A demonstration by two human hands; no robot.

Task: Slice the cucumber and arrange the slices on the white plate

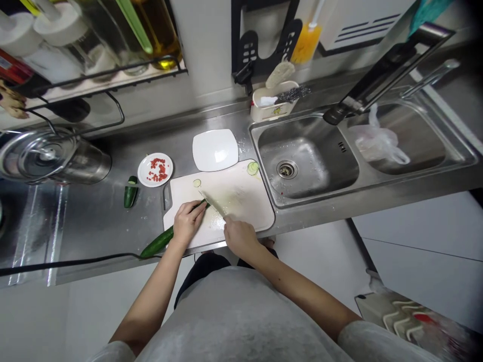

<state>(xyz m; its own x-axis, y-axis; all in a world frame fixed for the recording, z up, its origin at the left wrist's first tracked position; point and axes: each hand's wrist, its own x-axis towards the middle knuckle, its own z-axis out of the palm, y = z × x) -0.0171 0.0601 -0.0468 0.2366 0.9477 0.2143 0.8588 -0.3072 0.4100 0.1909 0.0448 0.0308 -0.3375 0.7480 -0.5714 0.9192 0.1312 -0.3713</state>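
A long green cucumber (pixel 158 243) lies slantwise across the white cutting board (pixel 245 193), its near end jutting past the board's left edge. My left hand (pixel 188 221) is closed over its upper part, fingers close to the cut end. In my right hand (pixel 239 236) is a kitchen knife (pixel 214 203), its handle hidden by the fist and its blade against the cucumber's end. One pale cucumber slice (pixel 196 183) lies beyond the blade. Several more cucumber slices (pixel 252 168) overlap at the board's far right corner.
Behind the board sits a white square plate (pixel 215 150). A small round plate (pixel 145 171) carries chopped red bits. Cucumber pieces (pixel 130 196) lie to the left, near a steel pot (pixel 86 161). The sink (pixel 309 156) adjoins the board's right side. A black cable (pixel 75 264) runs along the counter's front.
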